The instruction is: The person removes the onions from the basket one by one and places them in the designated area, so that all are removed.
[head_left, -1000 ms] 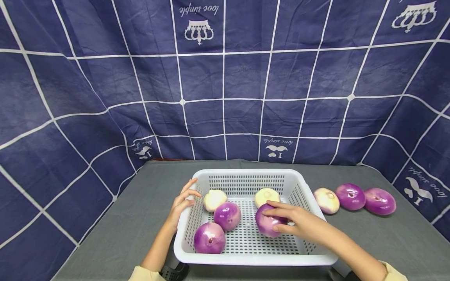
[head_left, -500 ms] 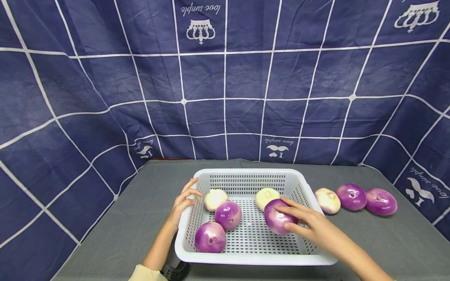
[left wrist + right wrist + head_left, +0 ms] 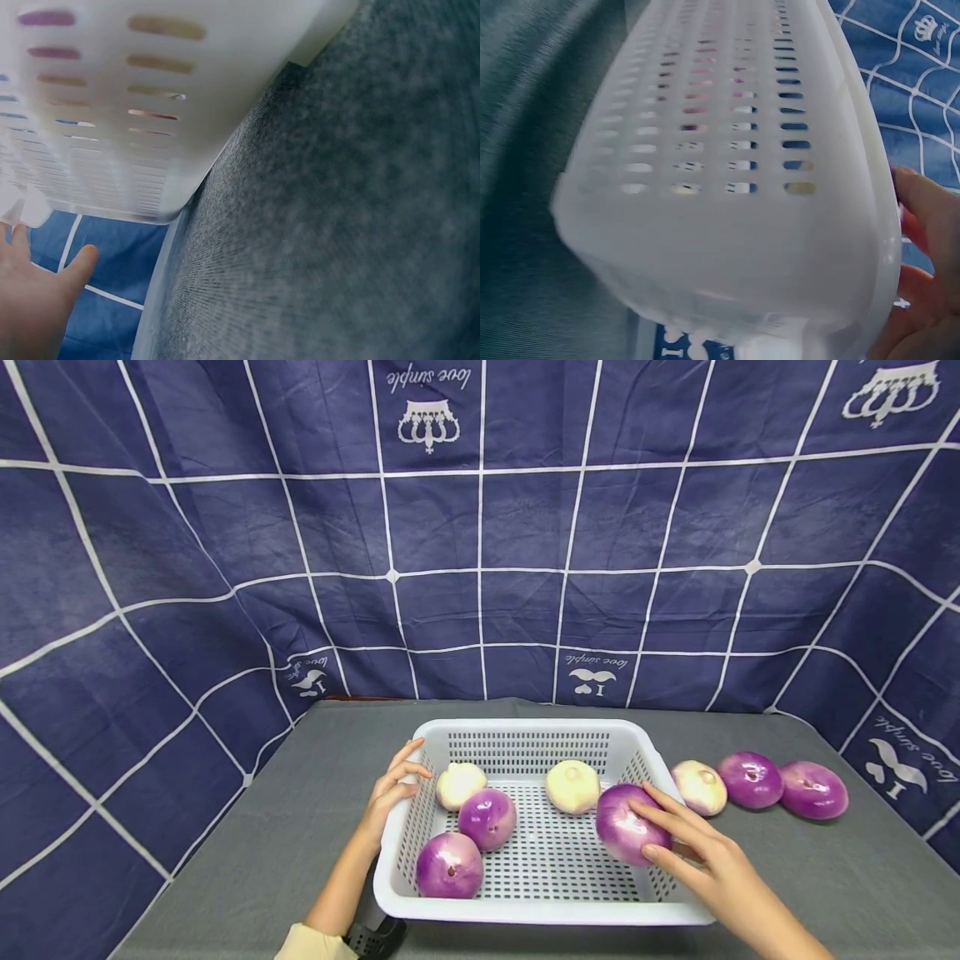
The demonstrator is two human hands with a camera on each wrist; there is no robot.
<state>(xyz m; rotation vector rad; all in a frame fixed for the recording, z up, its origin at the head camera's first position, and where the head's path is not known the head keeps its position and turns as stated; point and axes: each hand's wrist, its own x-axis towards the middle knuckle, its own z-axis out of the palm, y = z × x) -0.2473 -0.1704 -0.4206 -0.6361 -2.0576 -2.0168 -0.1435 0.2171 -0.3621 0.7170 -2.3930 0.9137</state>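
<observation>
My right hand (image 3: 708, 860) holds a shiny purple-and-white onion (image 3: 628, 827) between thumb and fingers, over the right side of a white perforated plastic basket (image 3: 540, 912). Inside the basket, two purple onions (image 3: 487, 819) and a pale one (image 3: 461, 787) are at the left, and another pale onion (image 3: 572, 787) sits at the back right. My left hand (image 3: 386, 797) rests on the left rim with fairly straight fingers reaching over it. The left wrist view shows the thumb (image 3: 79, 266) spread beside the basket wall. In the right wrist view, the basket wall hides the held onion.
Right of the basket, a pale-and-purple onion (image 3: 699, 787) and two purple ones (image 3: 750, 780) lie in a row on the grey tablecloth (image 3: 315, 768). A blue cloth (image 3: 525, 527) with white grid lines hangs behind and on both sides.
My right hand has moved right with the purple onion, from beside the pale onion toward the basket's right wall, uncovering the pale one. The left hand stays on the rim.
</observation>
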